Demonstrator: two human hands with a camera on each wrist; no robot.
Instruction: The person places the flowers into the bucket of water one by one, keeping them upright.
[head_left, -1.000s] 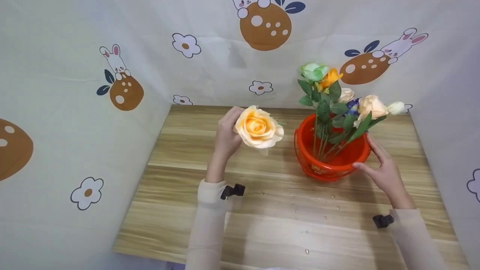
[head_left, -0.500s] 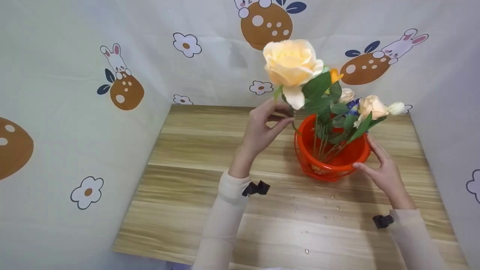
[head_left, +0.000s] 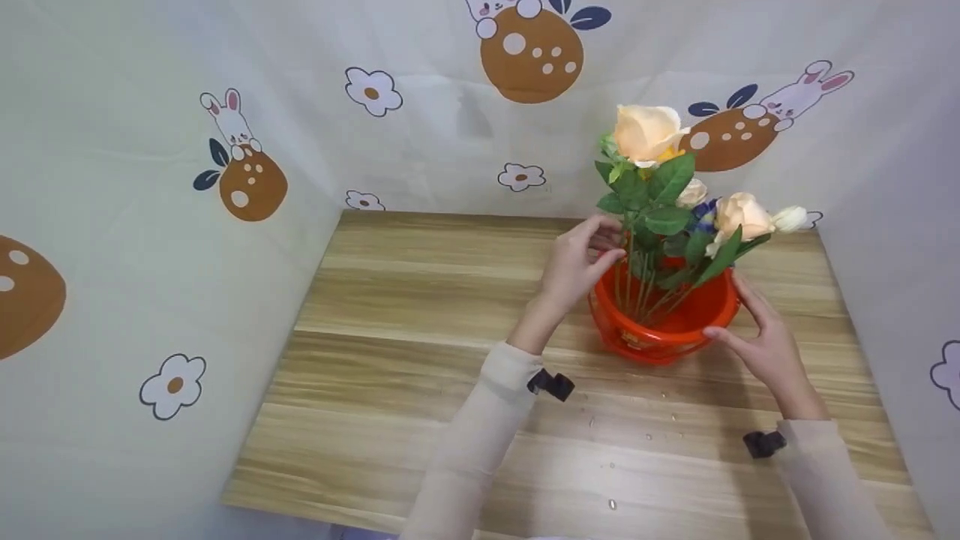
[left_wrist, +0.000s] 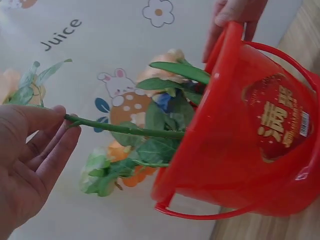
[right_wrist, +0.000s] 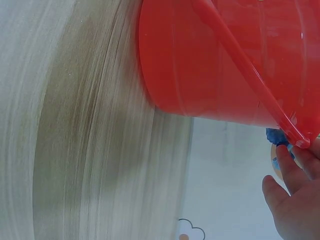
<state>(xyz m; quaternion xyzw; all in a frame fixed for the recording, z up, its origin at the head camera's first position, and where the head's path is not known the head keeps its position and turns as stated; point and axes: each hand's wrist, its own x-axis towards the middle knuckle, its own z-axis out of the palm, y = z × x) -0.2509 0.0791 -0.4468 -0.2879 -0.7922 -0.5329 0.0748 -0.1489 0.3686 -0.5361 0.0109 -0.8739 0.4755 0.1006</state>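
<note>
A peach rose (head_left: 648, 135) stands with its stem in the red bucket (head_left: 651, 335), its bloom high over the others. My left hand (head_left: 582, 259) is at the bucket's left rim, and in the left wrist view its thumb and fingers pinch the rose's green stem (left_wrist: 125, 129). Spread along the right rim, the fingers and thumb of my right hand (head_left: 766, 352) rest against the bucket. Another peach rose (head_left: 741, 215), a white bud (head_left: 790, 219), a pale green flower (left_wrist: 97, 172) and an orange flower (left_wrist: 131, 162) also stand in the bucket.
The bucket sits on a wood-grain table (head_left: 390, 390), toward its back right. Small water drops (head_left: 613, 504) dot the tabletop in front. A printed cloth (head_left: 450, 135) with rabbits and flowers hangs behind and along the sides. The bucket's handle (right_wrist: 245, 65) hangs down its side.
My left hand has carried the peach rose right and over the bucket, then lowered its stem inside. The bloom now overlaps the green and orange flowers. My right hand and the bucket have stayed put.
</note>
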